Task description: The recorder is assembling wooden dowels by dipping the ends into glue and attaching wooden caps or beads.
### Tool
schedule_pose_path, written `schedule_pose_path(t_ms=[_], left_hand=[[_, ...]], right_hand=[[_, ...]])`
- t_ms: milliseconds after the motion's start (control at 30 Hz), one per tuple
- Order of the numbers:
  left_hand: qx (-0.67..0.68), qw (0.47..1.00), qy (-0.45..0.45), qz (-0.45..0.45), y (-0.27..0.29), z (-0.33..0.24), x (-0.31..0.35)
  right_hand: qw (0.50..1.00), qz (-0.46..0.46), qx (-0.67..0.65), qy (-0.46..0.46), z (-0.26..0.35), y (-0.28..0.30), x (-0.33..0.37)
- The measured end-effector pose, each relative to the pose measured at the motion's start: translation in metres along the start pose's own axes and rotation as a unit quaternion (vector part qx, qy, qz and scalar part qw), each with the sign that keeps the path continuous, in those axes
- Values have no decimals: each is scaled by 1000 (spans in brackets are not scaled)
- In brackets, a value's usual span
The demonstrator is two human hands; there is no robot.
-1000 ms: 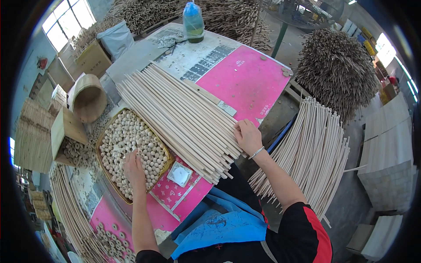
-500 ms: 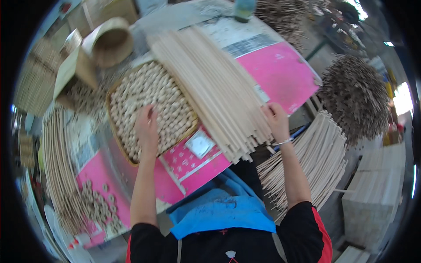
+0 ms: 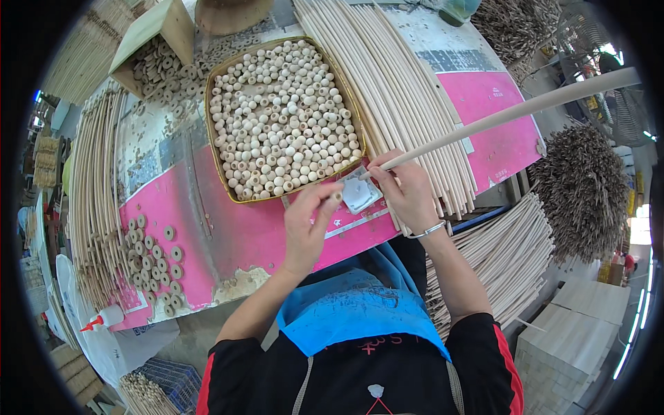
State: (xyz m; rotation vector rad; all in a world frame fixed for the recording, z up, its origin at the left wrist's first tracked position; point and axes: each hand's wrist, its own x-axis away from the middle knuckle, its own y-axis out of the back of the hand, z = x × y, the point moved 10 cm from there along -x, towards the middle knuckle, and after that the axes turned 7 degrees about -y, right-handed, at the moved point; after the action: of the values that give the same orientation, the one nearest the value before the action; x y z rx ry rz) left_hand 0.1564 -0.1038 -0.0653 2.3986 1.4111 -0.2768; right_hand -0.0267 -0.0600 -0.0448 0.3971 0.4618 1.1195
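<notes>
My right hand (image 3: 409, 190) grips a long pale wooden rod (image 3: 512, 111) near its lower end. The rod slants up to the right, and its tip sits over a small packet or shallow dish (image 3: 358, 197) of white stuff, seemingly touching it. Between thumb and fingertips, my left hand (image 3: 304, 228) pinches a small wooden bead (image 3: 337, 197), just left of the dish. A shallow yellow-edged tray (image 3: 208, 114) full of round wooden beads (image 3: 283, 117) lies beyond my left hand. Right of the tray, many similar rods (image 3: 408, 97) are laid side by side.
Wooden rings (image 3: 155, 263) lie loose at the left, beside a bundle of thin rods (image 3: 97, 200). A wooden box (image 3: 155, 41) spills more rings. A glue bottle (image 3: 107, 317) lies at the near left edge. More rods (image 3: 501, 256) and a dark bundle (image 3: 581, 187) stand right of the table.
My right hand has picked up a rod and brought its end left to the dish. My left hand has left the tray with a bead and moved right and nearer.
</notes>
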Motion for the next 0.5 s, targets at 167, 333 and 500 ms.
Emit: schedule_pose_path(t_ms=[167, 333, 500], left_hand=[[52, 992, 111, 14, -12, 42, 28], [66, 991, 113, -1, -19, 60, 27], [119, 981, 151, -21, -21, 77, 30]], right_hand=[[1000, 3, 14, 2, -4, -16, 0], [999, 33, 11, 0, -6, -25, 5], [999, -3, -6, -42, -19, -4, 6]])
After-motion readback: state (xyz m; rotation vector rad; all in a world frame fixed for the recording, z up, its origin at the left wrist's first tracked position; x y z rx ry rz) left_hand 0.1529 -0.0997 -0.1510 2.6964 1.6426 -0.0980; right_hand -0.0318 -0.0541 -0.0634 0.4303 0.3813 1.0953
